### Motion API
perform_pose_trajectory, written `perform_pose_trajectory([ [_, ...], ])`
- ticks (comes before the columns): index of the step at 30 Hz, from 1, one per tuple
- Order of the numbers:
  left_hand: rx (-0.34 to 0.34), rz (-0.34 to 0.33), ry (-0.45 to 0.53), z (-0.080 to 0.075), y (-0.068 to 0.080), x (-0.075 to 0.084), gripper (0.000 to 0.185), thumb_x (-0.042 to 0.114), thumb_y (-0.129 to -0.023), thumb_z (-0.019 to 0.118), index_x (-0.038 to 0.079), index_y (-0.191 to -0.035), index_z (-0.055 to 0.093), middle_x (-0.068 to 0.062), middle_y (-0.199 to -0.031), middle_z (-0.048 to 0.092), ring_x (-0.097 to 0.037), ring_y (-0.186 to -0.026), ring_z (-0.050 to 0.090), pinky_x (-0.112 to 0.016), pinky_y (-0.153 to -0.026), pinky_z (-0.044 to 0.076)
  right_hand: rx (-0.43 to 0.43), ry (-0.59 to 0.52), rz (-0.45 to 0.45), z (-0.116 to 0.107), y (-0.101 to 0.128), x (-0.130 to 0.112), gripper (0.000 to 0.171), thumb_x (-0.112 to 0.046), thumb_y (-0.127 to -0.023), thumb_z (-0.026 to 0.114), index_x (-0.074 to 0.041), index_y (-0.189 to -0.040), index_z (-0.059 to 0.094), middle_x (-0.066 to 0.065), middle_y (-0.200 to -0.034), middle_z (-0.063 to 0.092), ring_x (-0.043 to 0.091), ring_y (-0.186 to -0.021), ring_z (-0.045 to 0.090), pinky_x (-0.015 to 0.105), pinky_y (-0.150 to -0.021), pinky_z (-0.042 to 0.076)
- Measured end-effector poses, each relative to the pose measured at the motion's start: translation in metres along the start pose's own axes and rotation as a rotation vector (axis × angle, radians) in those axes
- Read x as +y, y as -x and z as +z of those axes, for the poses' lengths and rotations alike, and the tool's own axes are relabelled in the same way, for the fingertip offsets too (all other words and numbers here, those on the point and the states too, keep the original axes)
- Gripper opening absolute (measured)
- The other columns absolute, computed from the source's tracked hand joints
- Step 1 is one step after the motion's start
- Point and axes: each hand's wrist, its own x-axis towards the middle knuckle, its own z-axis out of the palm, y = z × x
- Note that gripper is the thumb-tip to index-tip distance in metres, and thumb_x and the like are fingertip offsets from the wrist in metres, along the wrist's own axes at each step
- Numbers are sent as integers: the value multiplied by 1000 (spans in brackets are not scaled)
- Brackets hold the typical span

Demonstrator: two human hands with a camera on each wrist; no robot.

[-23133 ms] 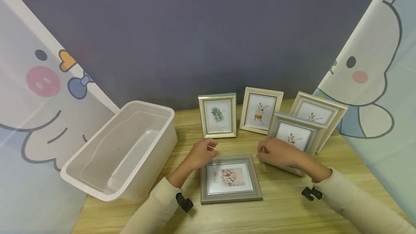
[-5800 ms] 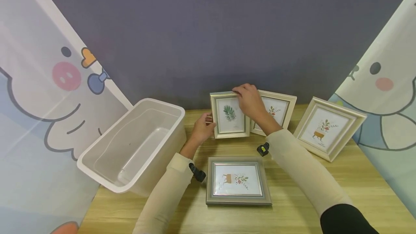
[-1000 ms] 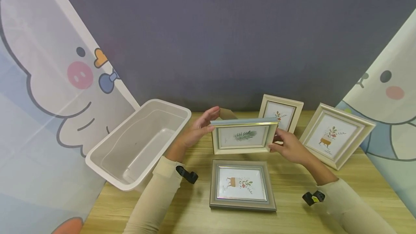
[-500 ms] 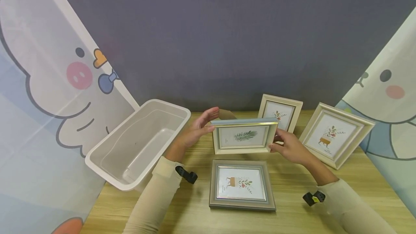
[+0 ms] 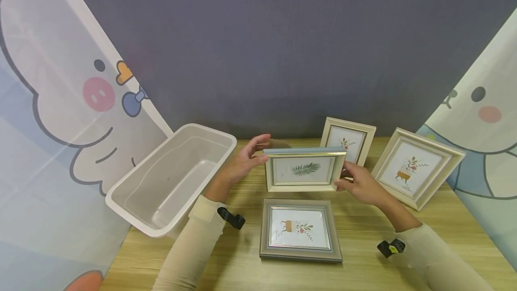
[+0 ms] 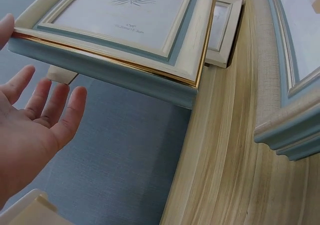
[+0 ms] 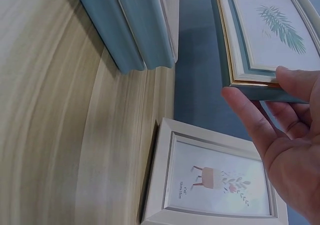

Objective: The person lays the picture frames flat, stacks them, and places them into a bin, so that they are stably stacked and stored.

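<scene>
A picture frame with a green leaf print (image 5: pixel 304 169) is turned on its side above the table, its blue outer edge upward. My right hand (image 5: pixel 359 184) pinches its right end, thumb on the front and fingers behind. At the left end my left hand (image 5: pixel 242 163) has its thumb at the front edge. Its other fingers (image 6: pixel 67 117) are extended and spread behind the frame, close to the tan stand leg (image 6: pixel 61 75). Below lies a grey-brown frame with a plant print (image 5: pixel 300 232); two layers of blue edging (image 7: pixel 135 30) show there in the right wrist view.
To the left stands a deep off-white plastic bin (image 5: pixel 169 178) with nothing in it. Two cream frames stand upright behind and right, a smaller one (image 5: pixel 349 138) and a larger one (image 5: pixel 416 169). The wood-grain table (image 5: pixel 226 259) meets a dark grey wall panel (image 5: pixel 258 57).
Since 5.8 s ago the leaf frame has been lifted from its standing place and turned sideways. Earlier, the grey-brown frame on the right moved onto the flat one. Over the last second little moves.
</scene>
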Motion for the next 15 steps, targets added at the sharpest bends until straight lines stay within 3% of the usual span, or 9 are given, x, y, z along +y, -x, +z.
perform_pose_trajectory([
  [6, 60, -24, -41, 2, -1, -1, 55, 21, -94, 60, 29, -144, 38, -5, -145, 41, -25, -130, 43, -44, -101, 45, 2, 2, -7, 1, 0, 0, 31, 1, -89, 62, 0, -119, 52, 17, -95, 63, 15, -77, 68, 33, -64, 59],
  [15, 117, -38, -74, 7, -1, 5, 44, 11, -95, 57, 13, -138, 48, -22, -128, 47, -19, -108, 47, -31, -85, 45, 22, 19, -12, 5, 0, 4, 39, 1, -87, 65, 1, -123, 51, 15, -93, 63, 9, -77, 68, 34, -63, 59],
])
